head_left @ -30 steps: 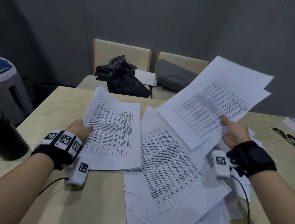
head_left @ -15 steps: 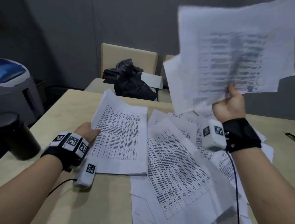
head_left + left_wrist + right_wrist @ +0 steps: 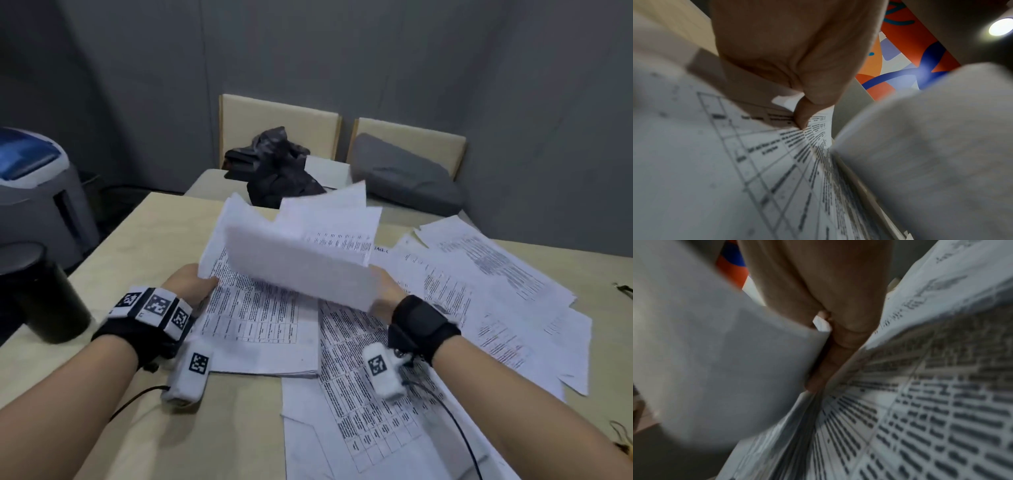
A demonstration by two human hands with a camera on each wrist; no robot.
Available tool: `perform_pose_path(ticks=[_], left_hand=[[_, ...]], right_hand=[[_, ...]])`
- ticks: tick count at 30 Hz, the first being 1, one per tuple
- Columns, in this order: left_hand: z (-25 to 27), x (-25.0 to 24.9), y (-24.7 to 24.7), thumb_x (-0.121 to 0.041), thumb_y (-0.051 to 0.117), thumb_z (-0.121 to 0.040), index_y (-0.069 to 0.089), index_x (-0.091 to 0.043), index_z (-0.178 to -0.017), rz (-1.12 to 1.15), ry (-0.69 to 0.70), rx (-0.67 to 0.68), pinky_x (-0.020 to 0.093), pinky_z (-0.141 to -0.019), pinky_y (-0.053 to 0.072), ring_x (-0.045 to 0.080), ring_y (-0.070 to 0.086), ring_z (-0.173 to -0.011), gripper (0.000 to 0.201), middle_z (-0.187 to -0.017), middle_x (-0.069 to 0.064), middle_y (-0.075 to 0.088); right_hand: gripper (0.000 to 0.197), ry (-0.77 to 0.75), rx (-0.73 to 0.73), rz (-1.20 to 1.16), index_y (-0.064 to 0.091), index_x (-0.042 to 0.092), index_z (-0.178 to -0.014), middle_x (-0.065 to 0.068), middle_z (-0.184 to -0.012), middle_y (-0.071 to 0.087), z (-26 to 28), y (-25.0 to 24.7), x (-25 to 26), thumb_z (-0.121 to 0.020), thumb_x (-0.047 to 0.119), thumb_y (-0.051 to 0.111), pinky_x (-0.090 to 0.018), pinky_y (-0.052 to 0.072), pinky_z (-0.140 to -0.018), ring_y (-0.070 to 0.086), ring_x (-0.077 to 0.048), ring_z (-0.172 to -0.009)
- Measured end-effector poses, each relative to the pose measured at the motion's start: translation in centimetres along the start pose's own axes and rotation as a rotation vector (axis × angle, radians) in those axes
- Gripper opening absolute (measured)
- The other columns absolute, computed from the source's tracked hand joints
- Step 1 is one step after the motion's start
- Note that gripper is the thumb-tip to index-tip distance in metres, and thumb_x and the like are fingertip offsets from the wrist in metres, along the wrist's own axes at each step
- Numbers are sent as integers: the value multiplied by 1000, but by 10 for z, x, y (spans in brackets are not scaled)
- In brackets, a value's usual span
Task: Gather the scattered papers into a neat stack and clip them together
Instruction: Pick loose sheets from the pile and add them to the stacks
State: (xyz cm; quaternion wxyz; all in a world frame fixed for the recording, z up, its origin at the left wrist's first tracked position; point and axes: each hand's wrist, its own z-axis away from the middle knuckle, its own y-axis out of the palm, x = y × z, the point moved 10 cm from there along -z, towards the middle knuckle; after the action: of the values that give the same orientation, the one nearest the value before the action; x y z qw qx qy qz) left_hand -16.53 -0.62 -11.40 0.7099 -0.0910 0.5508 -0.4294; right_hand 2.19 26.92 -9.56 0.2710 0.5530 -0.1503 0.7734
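Note:
A stack of printed papers [image 3: 260, 318] lies on the beige table [image 3: 144, 246] in front of me. My left hand [image 3: 202, 284] grips its left edge, with the thumb [image 3: 803, 113] pinching the top sheets [image 3: 735, 162]. To the right, my right hand [image 3: 380, 284] holds a bundle of sheets [image 3: 301, 270], blurred and tilted over the stack with the blank side up. In the right wrist view the fingers [image 3: 824, 353] are curled round that bundle [image 3: 725, 353]. Loose printed sheets [image 3: 486, 274] lie scattered right and front [image 3: 359, 421].
A black cylinder [image 3: 44, 294] stands at the table's left edge. A grey and blue machine [image 3: 30, 185] sits beyond it. Two chairs behind the table hold a black bag [image 3: 277, 168] and a grey cushion [image 3: 404, 178]. A small dark object [image 3: 623, 287] lies far right.
My right hand has swung its sheets down from high on the right to just above the left stack, turning them blank side up. The left hand keeps hold of the stack's edge.

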Motion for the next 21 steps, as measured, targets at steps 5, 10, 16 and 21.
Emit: perform_pose_path(ticks=[5,10,16,21], left_hand=[[-11,6,4,-28,44,-99,52,5,-127,294,-9,10,36,-78,54,30,60,-95,44,-107,18,60],[13,-3,-2,-50,9,-100,57,7,-113,6,-77,26,33,-91,39,33,57,-101,76,-103,21,57],[6,-3,1,-44,46,-96,59,2,-117,6,-29,52,34,-75,44,30,61,-79,52,-89,15,64],[6,-4,2,-37,50,-96,58,-1,-119,-55,9,32,30,-65,42,24,55,-65,44,-78,7,61]], right_hand=[[41,-108,82,413,58,2,-127,-10,-125,65,-5,26,2,-87,3,68,-35,52,-93,66,-25,-105],[40,-175,-27,433,63,9,-116,-9,-121,67,-13,12,10,-79,10,78,-45,51,-99,63,-28,-111],[37,-140,114,594,59,-1,-118,-21,-120,66,-14,30,1,-90,22,67,-43,50,-96,64,-39,-106],[51,-176,32,806,35,11,-59,-7,-55,34,-12,38,7,-90,36,66,-27,24,-49,35,-21,-47]])
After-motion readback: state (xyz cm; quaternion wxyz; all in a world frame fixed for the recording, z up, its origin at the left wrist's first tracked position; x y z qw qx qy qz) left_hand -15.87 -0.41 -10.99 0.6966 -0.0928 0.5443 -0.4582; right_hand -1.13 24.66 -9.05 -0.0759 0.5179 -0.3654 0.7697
